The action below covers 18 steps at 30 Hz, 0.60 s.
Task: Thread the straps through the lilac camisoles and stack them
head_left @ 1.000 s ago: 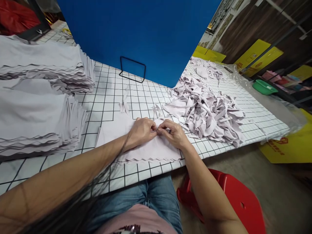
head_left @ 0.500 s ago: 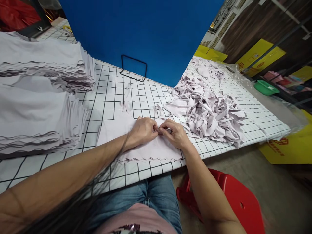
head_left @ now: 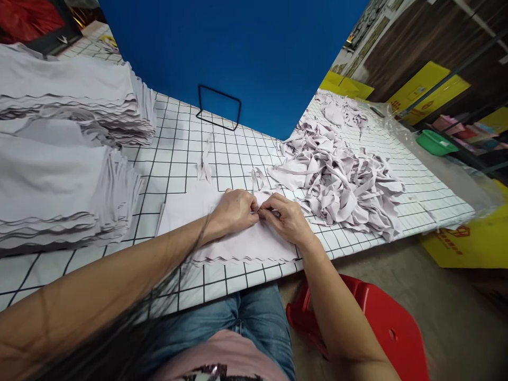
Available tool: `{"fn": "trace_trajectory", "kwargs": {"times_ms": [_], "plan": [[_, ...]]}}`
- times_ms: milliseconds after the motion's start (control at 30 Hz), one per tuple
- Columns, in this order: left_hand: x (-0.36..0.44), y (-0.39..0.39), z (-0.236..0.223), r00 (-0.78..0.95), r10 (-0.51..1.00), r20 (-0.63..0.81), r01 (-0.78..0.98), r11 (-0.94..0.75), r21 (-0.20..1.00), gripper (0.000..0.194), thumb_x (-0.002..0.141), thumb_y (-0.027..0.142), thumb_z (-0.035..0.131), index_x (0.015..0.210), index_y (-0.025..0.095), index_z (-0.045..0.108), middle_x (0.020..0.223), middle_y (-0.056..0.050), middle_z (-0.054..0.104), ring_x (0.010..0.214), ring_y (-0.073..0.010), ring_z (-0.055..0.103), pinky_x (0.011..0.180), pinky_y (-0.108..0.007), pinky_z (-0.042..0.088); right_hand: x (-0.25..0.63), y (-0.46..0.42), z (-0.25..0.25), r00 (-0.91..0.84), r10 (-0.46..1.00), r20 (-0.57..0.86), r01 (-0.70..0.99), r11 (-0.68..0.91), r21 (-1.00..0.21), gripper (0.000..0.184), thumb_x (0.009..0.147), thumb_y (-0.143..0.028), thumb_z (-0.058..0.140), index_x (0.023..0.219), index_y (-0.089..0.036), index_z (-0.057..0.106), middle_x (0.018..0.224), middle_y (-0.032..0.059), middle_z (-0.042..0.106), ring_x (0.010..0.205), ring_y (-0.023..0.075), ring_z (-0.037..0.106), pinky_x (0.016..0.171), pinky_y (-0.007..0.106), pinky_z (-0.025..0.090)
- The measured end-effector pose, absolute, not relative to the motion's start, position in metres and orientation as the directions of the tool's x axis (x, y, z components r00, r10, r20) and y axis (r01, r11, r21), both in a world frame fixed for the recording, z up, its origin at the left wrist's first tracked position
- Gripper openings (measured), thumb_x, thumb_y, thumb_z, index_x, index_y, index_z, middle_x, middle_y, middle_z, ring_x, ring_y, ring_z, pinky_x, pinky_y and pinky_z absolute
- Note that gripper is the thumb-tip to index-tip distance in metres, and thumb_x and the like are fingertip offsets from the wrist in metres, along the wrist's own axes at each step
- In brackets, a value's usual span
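Note:
Both hands meet over a pale pinkish-white garment piece (head_left: 238, 248) with a wavy lower edge, lying flat near the table's front edge. My left hand (head_left: 237, 211) is closed, thumb and fingers pinching. Against it, my right hand (head_left: 286, 218) is closed in a pinch too. A tiny thin greyish bit shows between the fingertips, too small to name. Narrow strips of the same cloth (head_left: 203, 165) stick out from the garment's far side, one left of the hands and one just beyond them.
Stacks of folded pale cloth (head_left: 51, 180) stand at the left. A loose heap of pale cloth (head_left: 345, 180) lies to the right. Behind the hands rises a blue panel (head_left: 238, 58) with a black wire stand (head_left: 219, 107). A red stool (head_left: 387, 323) is beside my right leg.
The hands stay pinched together in the same place with barely any movement. The view has shifted very slightly.

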<state>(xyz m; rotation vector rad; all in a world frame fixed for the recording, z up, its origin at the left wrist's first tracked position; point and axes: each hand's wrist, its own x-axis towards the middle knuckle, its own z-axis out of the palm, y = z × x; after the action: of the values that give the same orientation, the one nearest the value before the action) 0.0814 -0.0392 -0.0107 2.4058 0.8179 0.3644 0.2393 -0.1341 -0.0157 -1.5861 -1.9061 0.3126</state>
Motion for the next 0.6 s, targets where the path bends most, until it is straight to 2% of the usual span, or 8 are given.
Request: {"fn": "trace_trajectory", "kwargs": {"times_ms": [167, 367, 467, 600], "plan": [[0.081, -0.038, -0.012, 0.783, 0.619, 0.068, 0.46, -0.648, 0.607, 0.008, 0.07, 0.021, 0.06, 0.064, 0.019, 0.066, 0.07, -0.003, 0.068, 0.071, -0.0208, 0.06, 0.078, -0.038, 0.046, 0.24, -0.135, -0.012, -0.119, 0.947, 0.297, 0.863, 0.247, -0.441, 0.013, 0.095, -0.024, 0.053, 0.09, -0.021, 0.065, 0.09, 0.0034, 0.062, 0.073, 0.0137, 0.059, 0.064, 0.026, 0.042], [0.082, -0.038, -0.01, 0.793, 0.609, 0.022, 0.471, -0.635, 0.612, 0.011, 0.075, 0.022, 0.06, 0.07, 0.019, 0.07, 0.078, -0.006, 0.072, 0.079, -0.0241, 0.064, 0.09, -0.045, 0.044, 0.251, -0.13, 0.003, -0.288, 0.939, 0.188, 0.942, 0.313, -0.122, 0.025, 0.099, -0.028, 0.045, 0.089, -0.02, 0.067, 0.086, 0.0031, 0.06, 0.063, 0.0111, 0.049, 0.051, 0.027, 0.026], [0.082, -0.039, -0.007, 0.796, 0.605, 0.003, 0.485, -0.641, 0.596, 0.012, 0.077, 0.023, 0.06, 0.073, 0.019, 0.07, 0.084, -0.007, 0.073, 0.085, -0.0265, 0.065, 0.095, -0.048, 0.042, 0.252, -0.125, 0.013, -0.375, 0.919, 0.123, 0.926, 0.378, 0.006, 0.024, 0.097, -0.023, 0.045, 0.088, -0.019, 0.067, 0.082, 0.0034, 0.058, 0.06, 0.0112, 0.044, 0.048, 0.029, 0.019], [0.083, -0.04, -0.002, 0.799, 0.602, -0.016, 0.501, -0.651, 0.57, 0.014, 0.078, 0.023, 0.061, 0.067, 0.017, 0.066, 0.075, -0.007, 0.069, 0.077, -0.026, 0.064, 0.089, -0.046, 0.044, 0.247, -0.119, 0.021, -0.432, 0.901, 0.044, 0.902, 0.431, 0.039, 0.021, 0.089, -0.009, 0.048, 0.084, -0.019, 0.066, 0.078, 0.0033, 0.058, 0.053, 0.0105, 0.038, 0.048, 0.031, 0.015]]}}
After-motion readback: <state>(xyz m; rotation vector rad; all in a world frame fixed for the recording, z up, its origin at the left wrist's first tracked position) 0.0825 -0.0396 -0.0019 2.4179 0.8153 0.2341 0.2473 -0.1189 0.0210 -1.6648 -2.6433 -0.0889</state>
